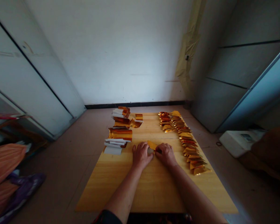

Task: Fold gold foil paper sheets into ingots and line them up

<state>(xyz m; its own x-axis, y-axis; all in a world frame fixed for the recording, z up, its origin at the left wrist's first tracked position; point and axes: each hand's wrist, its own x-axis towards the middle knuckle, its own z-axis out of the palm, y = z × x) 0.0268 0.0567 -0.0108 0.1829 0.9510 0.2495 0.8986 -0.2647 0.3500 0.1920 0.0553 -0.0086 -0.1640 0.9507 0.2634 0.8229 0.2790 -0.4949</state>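
Between my hands, at the middle of the wooden table, is a sheet of gold foil paper (152,145), partly folded, its pale underside showing near my left thumb. My left hand (142,155) is closed on the sheet's left side. The fingers of my right hand (165,153) pinch its right edge. My fingers cover much of the sheet, so its full shape is hidden. Left of my hands lie stacks of curled gold foil paper (120,134), some with the white side up. To the right run rows of folded gold paper pieces (188,150).
The wooden table (116,186) stands near a white wall (121,62). A grey cabinet (224,68) rises at the right, with a white box (234,143) on the floor. Orange cloth (7,158) and a purple bag (25,189) are at the left.
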